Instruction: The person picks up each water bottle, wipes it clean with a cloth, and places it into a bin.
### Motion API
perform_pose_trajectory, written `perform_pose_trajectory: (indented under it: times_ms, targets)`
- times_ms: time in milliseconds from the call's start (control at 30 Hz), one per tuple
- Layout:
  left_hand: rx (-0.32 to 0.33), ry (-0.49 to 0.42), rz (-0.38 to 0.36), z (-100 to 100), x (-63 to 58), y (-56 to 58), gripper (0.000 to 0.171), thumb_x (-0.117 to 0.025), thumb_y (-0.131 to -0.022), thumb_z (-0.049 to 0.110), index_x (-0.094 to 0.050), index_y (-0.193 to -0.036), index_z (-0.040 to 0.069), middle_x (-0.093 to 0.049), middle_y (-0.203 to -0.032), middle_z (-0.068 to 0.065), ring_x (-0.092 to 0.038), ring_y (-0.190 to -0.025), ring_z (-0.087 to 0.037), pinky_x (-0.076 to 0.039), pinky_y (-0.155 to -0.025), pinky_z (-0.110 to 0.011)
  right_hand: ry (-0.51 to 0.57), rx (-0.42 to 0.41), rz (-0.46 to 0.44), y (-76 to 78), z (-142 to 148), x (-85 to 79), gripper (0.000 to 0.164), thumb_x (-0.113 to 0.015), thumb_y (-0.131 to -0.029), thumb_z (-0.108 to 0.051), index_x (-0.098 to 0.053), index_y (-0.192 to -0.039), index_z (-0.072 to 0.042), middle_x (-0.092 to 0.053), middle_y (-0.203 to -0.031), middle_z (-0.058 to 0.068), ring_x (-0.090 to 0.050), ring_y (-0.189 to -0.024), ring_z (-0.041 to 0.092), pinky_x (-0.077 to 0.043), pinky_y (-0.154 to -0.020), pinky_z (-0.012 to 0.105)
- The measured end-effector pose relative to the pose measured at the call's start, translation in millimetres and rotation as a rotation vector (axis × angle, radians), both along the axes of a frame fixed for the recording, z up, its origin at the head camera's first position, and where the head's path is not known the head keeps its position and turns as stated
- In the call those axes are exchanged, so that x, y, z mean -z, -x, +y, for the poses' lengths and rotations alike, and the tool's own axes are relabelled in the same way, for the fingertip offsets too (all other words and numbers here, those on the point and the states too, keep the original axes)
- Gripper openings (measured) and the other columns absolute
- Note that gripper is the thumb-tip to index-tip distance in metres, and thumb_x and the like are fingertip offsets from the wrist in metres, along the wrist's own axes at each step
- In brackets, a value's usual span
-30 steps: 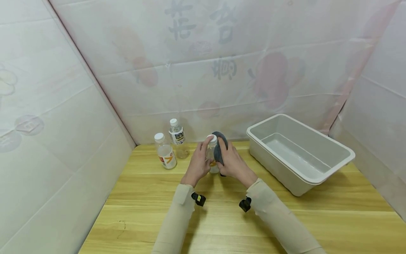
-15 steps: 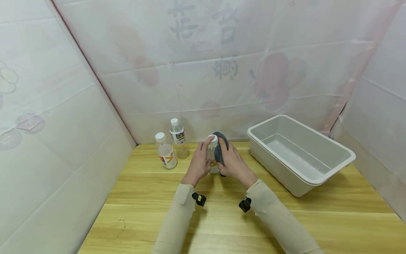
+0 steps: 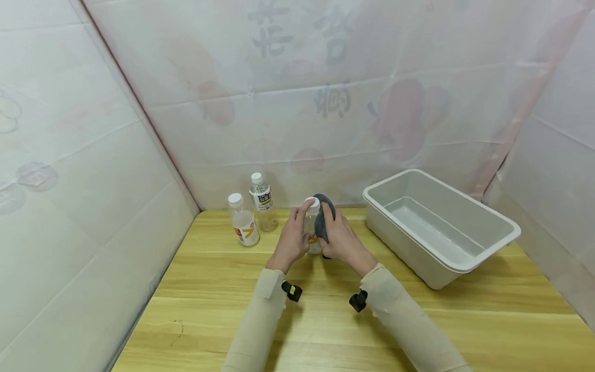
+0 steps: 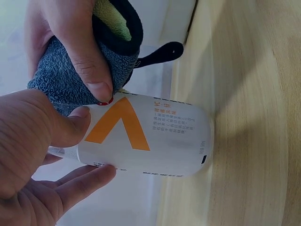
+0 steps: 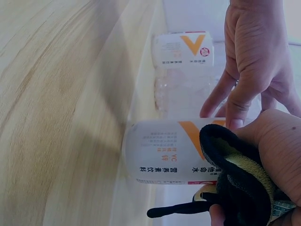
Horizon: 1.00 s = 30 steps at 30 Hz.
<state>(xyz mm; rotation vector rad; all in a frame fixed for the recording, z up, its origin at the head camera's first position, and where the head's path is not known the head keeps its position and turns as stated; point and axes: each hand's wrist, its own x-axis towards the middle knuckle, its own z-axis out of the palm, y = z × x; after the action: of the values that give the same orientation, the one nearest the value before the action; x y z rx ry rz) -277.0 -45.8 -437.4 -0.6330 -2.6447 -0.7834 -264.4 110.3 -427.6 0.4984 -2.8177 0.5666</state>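
Observation:
In the middle of the table stands a clear plastic bottle (image 4: 162, 134) with a white cap and a white label marked in orange. My left hand (image 3: 292, 238) grips this bottle, one finger up at the cap and the thumb against its side. A folded grey cloth (image 4: 63, 70) with dark edging, a yellowish inside and a black loop is held in my right hand (image 3: 343, 238). The cloth lies against the right side of the bottle's upper part. In the right wrist view, the bottle's label (image 5: 162, 150) shows below the cloth's edge.
Two more clear bottles stand upright left of my hands: one with an orange-marked label (image 3: 246, 231), the other with a dark-and-white label (image 3: 262, 200). A deep grey plastic bin (image 3: 404, 243) sits at the right. Printed fabric walls (image 3: 288, 129) enclose the wooden table (image 3: 218, 310).
Both hands keep their hold on the bottle and the cloth, with hardly any movement. The head view has shifted very slightly.

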Motion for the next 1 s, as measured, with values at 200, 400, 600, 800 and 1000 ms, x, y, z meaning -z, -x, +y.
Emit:
perform_pose_trajectory:
  times_ms: [200, 400, 600, 800, 1000]
  targets:
    - [-0.007, -0.005, -0.009, 0.3, -1.0, -1.0, 0.093, -0.065, -0.08, 0.007, -0.004, -0.141, 0.041, -0.041, -0.121, -0.009, -0.047, -0.071, -0.017, -0.042, -0.062, -0.027, 0.012, -0.001, 0.004, 0.7, -0.4, 1.9, 0.093, -0.066, -0.076, -0.026, -0.007, -0.146, -0.011, -0.035, -0.126, 0.03, -0.051, -0.105, 0.043, -0.049, -0.078, 0.05]
    - [-0.007, -0.005, -0.01, 1.0, -0.8, -0.7, 0.093, -0.065, -0.08, 0.007, -0.004, -0.141, 0.041, -0.041, -0.121, -0.009, -0.047, -0.071, -0.016, -0.041, -0.062, -0.026, 0.016, -0.002, -0.011, -0.2, 0.0, 1.4, 0.092, -0.066, -0.076, -0.026, -0.007, -0.145, -0.011, -0.037, -0.123, 0.029, -0.051, -0.104, 0.042, -0.05, -0.077, 0.049]
    - [0.001, 0.005, -0.019, 1.1, -0.4, -1.3, 0.092, -0.064, -0.081, 0.008, -0.003, -0.141, 0.041, -0.041, -0.121, -0.009, -0.046, -0.071, -0.016, -0.041, -0.062, -0.026, 0.02, 0.001, -0.028, -1.0, 1.0, 2.8, 0.092, -0.065, -0.077, -0.026, -0.006, -0.146, -0.01, -0.036, -0.123, 0.029, -0.051, -0.105, 0.041, -0.05, -0.077, 0.049]
    - [0.0, -0.001, -0.004, 1.4, -0.5, -1.0, 0.094, -0.065, -0.08, 0.008, -0.003, -0.141, 0.041, -0.041, -0.121, -0.009, -0.047, -0.072, -0.016, -0.042, -0.063, -0.027, 0.031, -0.001, -0.025, -1.0, 0.9, 3.6, 0.092, -0.066, -0.076, -0.026, -0.008, -0.145, -0.009, -0.036, -0.124, 0.03, -0.052, -0.104, 0.042, -0.05, -0.076, 0.049]
    - [-0.006, 0.004, -0.002, 1.3, 0.2, 0.2, 0.094, -0.066, -0.08, 0.008, -0.003, -0.141, 0.041, -0.041, -0.121, -0.008, -0.047, -0.071, -0.017, -0.042, -0.062, -0.027, 0.027, -0.001, -0.043, -1.0, 0.7, 3.5, 0.091, -0.065, -0.077, -0.027, -0.007, -0.145, -0.009, -0.036, -0.125, 0.032, -0.053, -0.104, 0.043, -0.05, -0.077, 0.049]
